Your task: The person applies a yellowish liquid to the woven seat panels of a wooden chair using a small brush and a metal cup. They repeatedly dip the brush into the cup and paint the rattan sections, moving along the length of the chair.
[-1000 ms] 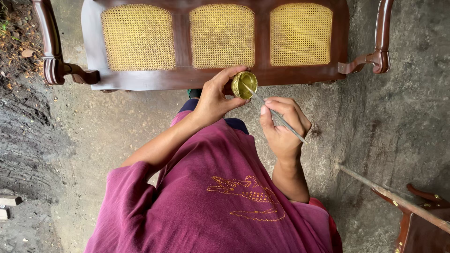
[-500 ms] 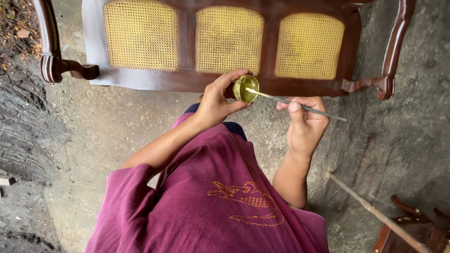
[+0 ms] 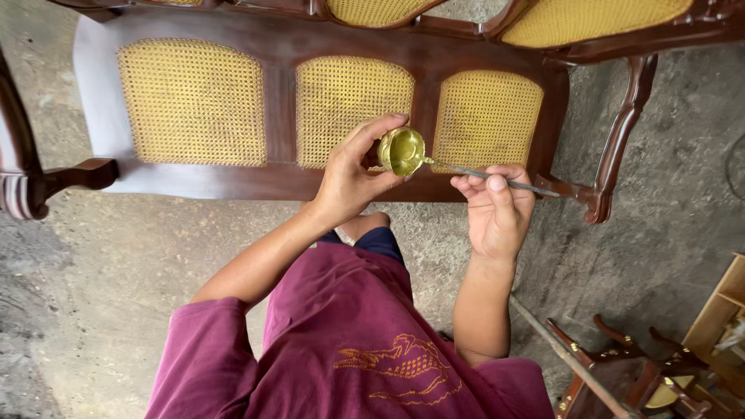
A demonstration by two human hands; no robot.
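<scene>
On a rough concrete floor (image 3: 116,264) stands a dark wooden bench (image 3: 434,58) with yellow cane panels. Above its seat, the left hand (image 3: 353,174) grips a small gold-paint tin (image 3: 402,150); the right hand (image 3: 497,209) pinches a thin brush (image 3: 497,180), its tip at the tin's rim.

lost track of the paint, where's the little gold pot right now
In the head view, the small gold pot is pinched in the left hand, above the cane bench seat.

A grey concrete floor (image 3: 116,256) carries a dark wooden bench (image 3: 481,66) with yellow cane panels, and smaller dark furniture (image 3: 613,372) at lower right.
</scene>
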